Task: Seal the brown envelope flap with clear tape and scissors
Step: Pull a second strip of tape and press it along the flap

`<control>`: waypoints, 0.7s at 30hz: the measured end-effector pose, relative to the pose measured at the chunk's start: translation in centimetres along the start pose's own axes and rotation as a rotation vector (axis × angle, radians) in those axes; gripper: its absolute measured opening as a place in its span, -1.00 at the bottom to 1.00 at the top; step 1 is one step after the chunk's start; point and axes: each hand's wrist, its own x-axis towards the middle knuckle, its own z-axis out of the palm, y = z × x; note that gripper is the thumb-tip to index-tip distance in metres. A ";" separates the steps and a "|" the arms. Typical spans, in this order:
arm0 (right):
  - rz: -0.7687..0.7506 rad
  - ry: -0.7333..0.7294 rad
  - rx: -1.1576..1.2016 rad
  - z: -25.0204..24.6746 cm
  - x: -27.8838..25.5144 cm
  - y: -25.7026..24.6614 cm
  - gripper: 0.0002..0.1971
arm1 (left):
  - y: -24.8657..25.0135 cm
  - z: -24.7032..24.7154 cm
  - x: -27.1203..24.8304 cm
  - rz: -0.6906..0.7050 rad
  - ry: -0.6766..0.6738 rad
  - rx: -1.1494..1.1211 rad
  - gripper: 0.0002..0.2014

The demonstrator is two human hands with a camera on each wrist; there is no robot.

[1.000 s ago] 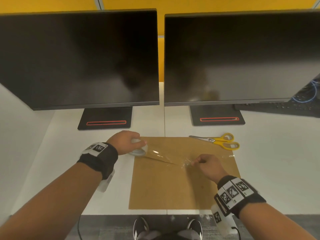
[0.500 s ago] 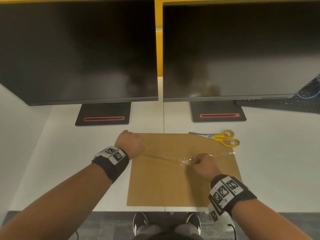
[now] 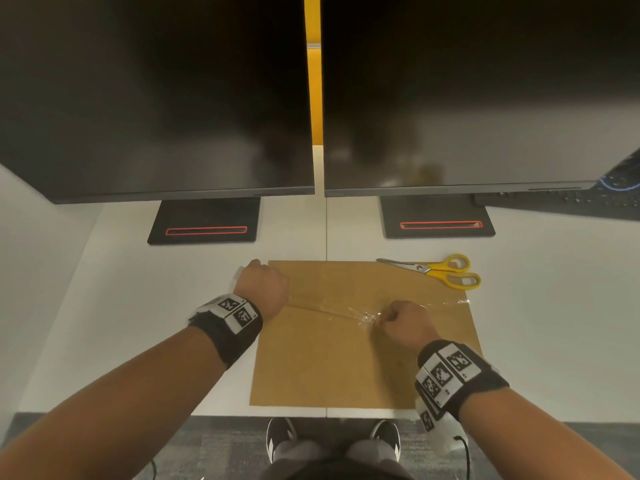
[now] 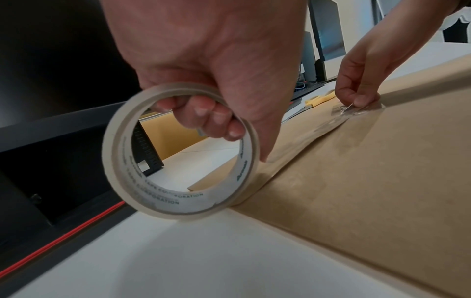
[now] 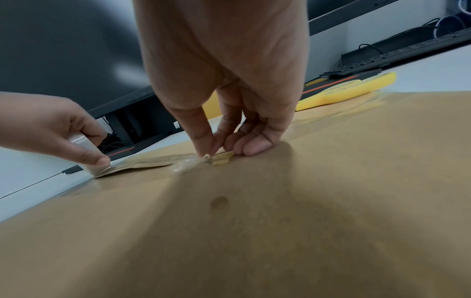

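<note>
Envelope (image 3: 332,362), flat brown paper, is laid on the white desk (image 3: 121,306) below two dark monitors, and over at its left edge the tape roll (image 4: 178,151) (inner core printed "TAPE CORPORATION") is gripped by the left hand (image 3: 263,289), fingers hooked through the ring. Clear tape strip (image 3: 332,311), shiny and crinkled, is now pulled down flat along the flap versus a second ago, its end pinched by the right hand (image 3: 405,323). Yellow-handled scissors (image 3: 440,270) are left untouched at the top right corner.

We see a brown envelope (image 3: 332,362) flat on the desk, clear tape (image 3: 332,311) stretched along its flap from an upright roll (image 4: 178,153), yellow-handled scissors (image 3: 440,270) lying closed at its far right corner.
</note>
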 end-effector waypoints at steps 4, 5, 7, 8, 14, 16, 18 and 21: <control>0.006 -0.005 0.001 0.1 0.0 0.0 -0.84 | 0.5 0.1 0.0 0.009 -0.034 0.040 -0.80; 0.003 -0.002 -0.006 0.1 0.0 0.0 -0.84 | 0.6 0.2 0.0 0.010 -0.034 0.038 -0.81; 0.003 0.000 -0.016 0.2 0.1 -0.1 -0.84 | 0.8 0.4 -0.1 0.009 -0.026 0.038 -0.83; 0.006 -0.001 -0.017 0.3 0.1 -0.1 -0.84 | 0.9 0.3 -0.2 0.010 -0.023 0.043 -0.84; 0.048 0.023 0.015 0.2 0.2 -0.3 -0.91 | 2.2 0.0 -0.5 0.032 -0.045 0.066 -0.76; 0.049 0.013 0.049 0.0 0.1 -0.4 -0.96 | 2.6 -0.1 -0.5 0.030 -0.055 0.050 -0.75; 0.022 -0.005 0.045 -0.1 0.1 -0.4 -0.92 | 2.8 -0.3 -0.5 0.031 -0.052 0.031 -0.72; -0.085 0.005 -0.027 0.0 -0.1 -0.7 -0.89 | 2.7 -0.3 -0.6 0.035 -0.052 0.028 -0.68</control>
